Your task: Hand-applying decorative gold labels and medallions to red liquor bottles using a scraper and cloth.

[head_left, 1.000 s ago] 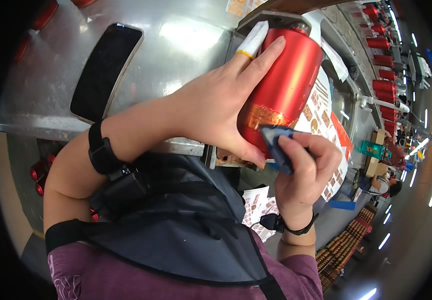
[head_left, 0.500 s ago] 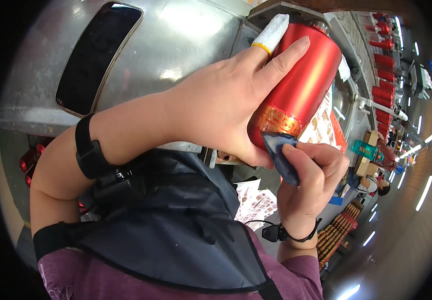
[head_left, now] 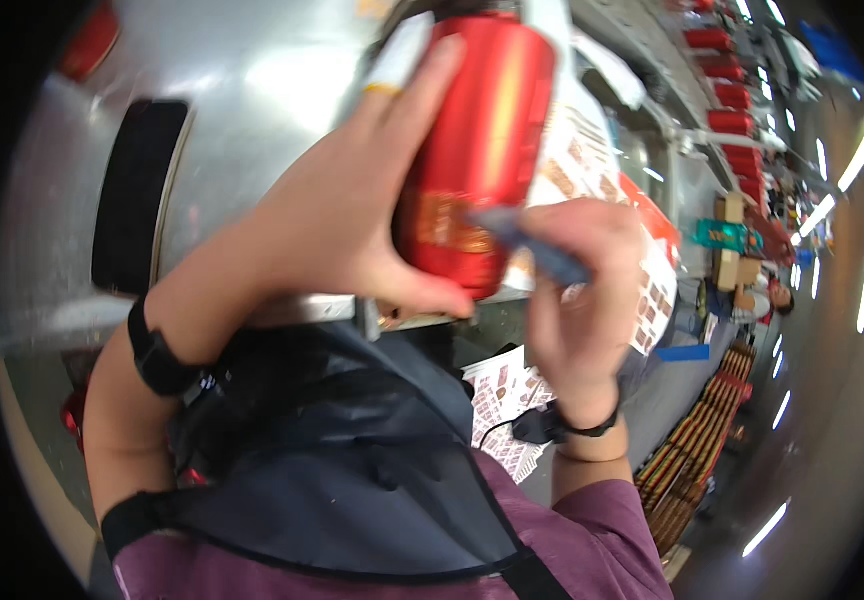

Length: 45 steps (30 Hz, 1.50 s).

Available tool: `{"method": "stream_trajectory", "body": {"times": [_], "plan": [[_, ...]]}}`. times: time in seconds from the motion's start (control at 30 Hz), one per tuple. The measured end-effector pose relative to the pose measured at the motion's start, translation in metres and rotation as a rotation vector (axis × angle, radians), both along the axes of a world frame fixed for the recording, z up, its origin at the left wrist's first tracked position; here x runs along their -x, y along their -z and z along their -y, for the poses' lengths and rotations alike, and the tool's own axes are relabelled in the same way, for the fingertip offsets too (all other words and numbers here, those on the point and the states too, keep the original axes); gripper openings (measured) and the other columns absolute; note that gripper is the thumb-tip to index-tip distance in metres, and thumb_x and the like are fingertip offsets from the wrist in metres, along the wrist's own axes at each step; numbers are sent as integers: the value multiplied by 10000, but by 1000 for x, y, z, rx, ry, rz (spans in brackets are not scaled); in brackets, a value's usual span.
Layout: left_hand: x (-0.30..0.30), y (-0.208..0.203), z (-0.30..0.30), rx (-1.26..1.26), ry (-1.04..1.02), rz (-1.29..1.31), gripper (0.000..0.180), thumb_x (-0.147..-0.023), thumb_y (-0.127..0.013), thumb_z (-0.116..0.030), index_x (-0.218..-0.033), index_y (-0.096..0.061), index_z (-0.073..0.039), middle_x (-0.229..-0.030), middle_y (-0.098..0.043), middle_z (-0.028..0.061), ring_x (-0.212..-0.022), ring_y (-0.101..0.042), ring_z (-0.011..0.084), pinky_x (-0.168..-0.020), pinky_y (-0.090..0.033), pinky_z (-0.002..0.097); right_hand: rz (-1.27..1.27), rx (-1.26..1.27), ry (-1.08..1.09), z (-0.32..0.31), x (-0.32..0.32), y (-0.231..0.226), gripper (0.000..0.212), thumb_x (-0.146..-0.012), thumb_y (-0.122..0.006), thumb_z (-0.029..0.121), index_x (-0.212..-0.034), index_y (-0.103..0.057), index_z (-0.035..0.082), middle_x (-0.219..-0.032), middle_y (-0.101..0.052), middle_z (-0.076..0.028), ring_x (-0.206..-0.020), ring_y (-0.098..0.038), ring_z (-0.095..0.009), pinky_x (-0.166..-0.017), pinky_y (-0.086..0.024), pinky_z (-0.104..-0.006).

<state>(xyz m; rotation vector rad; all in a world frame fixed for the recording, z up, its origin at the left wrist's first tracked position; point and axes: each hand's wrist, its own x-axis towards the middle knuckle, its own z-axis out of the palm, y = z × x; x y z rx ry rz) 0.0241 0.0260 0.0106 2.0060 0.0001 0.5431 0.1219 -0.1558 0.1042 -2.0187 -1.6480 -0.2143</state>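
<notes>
A shiny red bottle [head_left: 497,110] with a gold patterned band [head_left: 442,222] near its base lies tilted over the metal worktop. My left hand [head_left: 337,195] is wrapped along its left side, thumb under the base. A white finger cover [head_left: 404,50] with a yellow edge sits on one of its fingers. My right hand [head_left: 592,265] pinches a small dark blue-grey piece [head_left: 554,258] that looks like folded cloth. Its tip is at the right end of the gold band; blur hides whether it touches. A strap is on each of my wrists.
A black phone [head_left: 139,195] lies on the metal worktop [head_left: 222,120] at left. Printed sticker sheets [head_left: 577,140] are right of the bottle, with more sheets [head_left: 497,385] below. Red items [head_left: 732,122] line the far right, near cardboard boxes [head_left: 727,268] and a gold-and-red stack [head_left: 697,440].
The bottle and my left hand have shifted left in the picture, and the bottle stands more upright in it. The blue-grey piece went from the band's lower edge to its right end.
</notes>
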Motion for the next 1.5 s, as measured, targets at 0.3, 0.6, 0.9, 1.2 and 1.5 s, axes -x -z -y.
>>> {"method": "stream_trajectory", "body": {"times": [0.3, 0.6, 0.9, 1.2, 1.5], "plan": [[-3, -1, 7, 180, -23, -27, 1396, -652, -858, -601, -1609, -49, 15, -1461, -377, 236, -1358, -426, 365, -1153, -344, 439, -1018, -414, 548, 65, 2, 51, 301, -962, -659, 51, -1230, -545, -23, -1017, -674, -90, -889, -621, -115, -779, -496, -262], [-9, -2, 5, 104, -42, 53, 1215, -803, -736, -635, -1616, -84, -10, -1409, -419, 223, -1336, -479, 334, -1130, -391, 437, -1029, -253, 499, 55, 18, 73, 539, -960, -672, 82, -1426, -405, 37, -1096, -620, -123, -768, -659, -122, -657, -536, -253], [-3, 1, 1, 110, -11, 1, 1107, -868, -723, -454, -1608, -43, 12, -1503, -341, 285, -1371, -459, 386, -1110, -415, 441, -722, -328, 534, 47, 30, 102, 579, -929, -709, 137, -1422, -426, 24, -1279, -589, -191, -1161, -619, -273, -984, -478, -364], [3, -15, 0, 35, -73, -86, 806, -979, -572, -217, -1617, -121, -17, -1235, -518, 207, -992, -578, 293, -917, -477, 354, -671, -391, 507, 50, 34, 117, 602, -918, -736, 119, -1411, -417, -15, -1259, -567, -206, -1099, -623, -276, -943, -492, -357], [-5, -4, 3, 75, -108, 21, 709, -1035, -504, -239, -1614, -160, -17, -1116, -503, 143, -891, -518, 208, -868, -457, 313, -674, -435, 493, 46, 37, 117, 599, -908, -721, 81, -1407, -406, -26, -1292, -533, -199, -1143, -587, -272, -971, -469, -355]]}}
